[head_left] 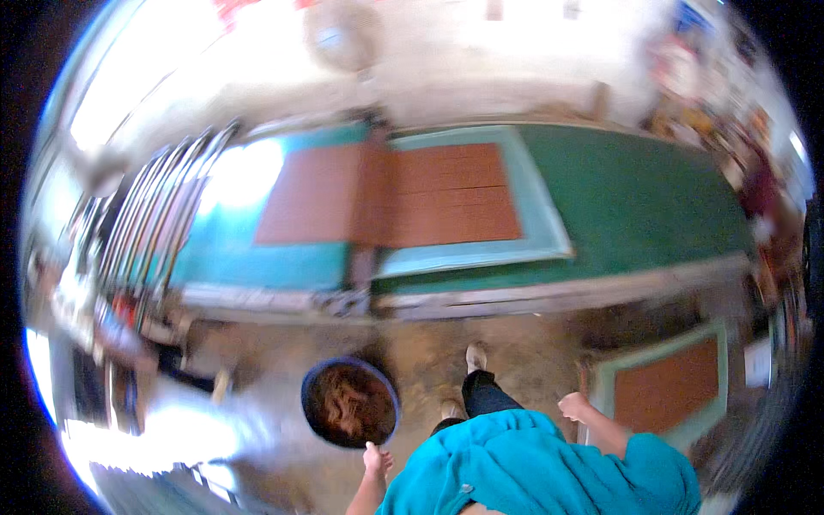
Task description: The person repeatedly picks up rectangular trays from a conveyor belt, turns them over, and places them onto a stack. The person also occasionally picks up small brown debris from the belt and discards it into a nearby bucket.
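My left hand (376,461) hangs low beside a round, dark tub (396,396) with a blue rim. Its fingers curl loosely and nothing shows in them. Inside the tub lies a brown, swirled mass. My right hand (574,406) is closed like a fist, apart from my body, with no object visible in it. Nearest to it is a framed panel (665,390) with a brown rectangle inside a pale green border. A teal shirt (541,463) covers my torso, and both of my forearms are bare.
Ahead runs a long green table (635,202) with a pale front edge. On it lies a framed screen (455,193) with a brown centre, beside a teal one (313,189). Slanted rods (163,206) line the left end. A fan (343,34) stands behind, blurred.
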`<state>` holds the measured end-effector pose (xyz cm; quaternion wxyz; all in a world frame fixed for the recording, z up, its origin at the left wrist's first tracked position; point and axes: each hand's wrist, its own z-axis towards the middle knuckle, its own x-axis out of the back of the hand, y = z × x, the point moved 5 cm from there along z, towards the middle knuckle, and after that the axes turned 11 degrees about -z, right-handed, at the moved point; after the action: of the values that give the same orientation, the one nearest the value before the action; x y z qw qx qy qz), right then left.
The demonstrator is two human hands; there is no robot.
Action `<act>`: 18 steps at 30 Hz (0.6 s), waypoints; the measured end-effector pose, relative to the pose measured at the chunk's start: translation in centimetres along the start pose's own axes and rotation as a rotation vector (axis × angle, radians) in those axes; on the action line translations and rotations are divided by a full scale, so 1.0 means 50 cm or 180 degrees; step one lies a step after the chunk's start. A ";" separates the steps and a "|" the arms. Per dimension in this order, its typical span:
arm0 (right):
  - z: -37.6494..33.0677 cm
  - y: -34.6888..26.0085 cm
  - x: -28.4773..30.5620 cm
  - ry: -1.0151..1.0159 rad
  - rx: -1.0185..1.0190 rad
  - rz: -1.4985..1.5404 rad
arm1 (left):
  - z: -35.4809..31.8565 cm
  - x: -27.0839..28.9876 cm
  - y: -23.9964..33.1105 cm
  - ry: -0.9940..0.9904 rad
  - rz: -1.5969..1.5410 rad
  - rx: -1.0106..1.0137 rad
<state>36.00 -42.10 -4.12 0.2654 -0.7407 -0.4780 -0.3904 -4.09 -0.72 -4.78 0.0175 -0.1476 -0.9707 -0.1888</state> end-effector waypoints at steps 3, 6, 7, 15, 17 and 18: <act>0.100 0.011 0.209 0.0099 -0.1730 0.3013 | 0.036 0.090 -0.095 0.0497 -0.0395 0.0056; 0.263 -0.016 0.403 0.0478 -0.1625 0.3506 | 0.008 0.073 -0.097 0.0647 -0.0840 0.0071; 0.315 -0.036 0.479 0.0752 -0.1311 0.2861 | -0.005 0.071 -0.095 0.0687 -0.0982 0.0049; 0.677 -0.170 0.751 0.0983 -0.0125 0.2463 | -0.110 -0.033 0.098 0.0925 -0.1798 -0.0156; 0.726 -0.195 0.769 0.0959 0.0039 0.2423 | -0.099 -0.041 0.141 0.0927 -0.1687 -0.0384; 0.749 -0.200 0.768 0.0861 0.0184 0.2307 | -0.099 -0.053 0.164 0.0878 -0.1764 -0.0500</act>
<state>48.15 9.86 7.26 0.4676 -0.7956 -0.1566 -0.3519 0.73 3.95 2.52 0.0854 0.1485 -0.9449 -0.2791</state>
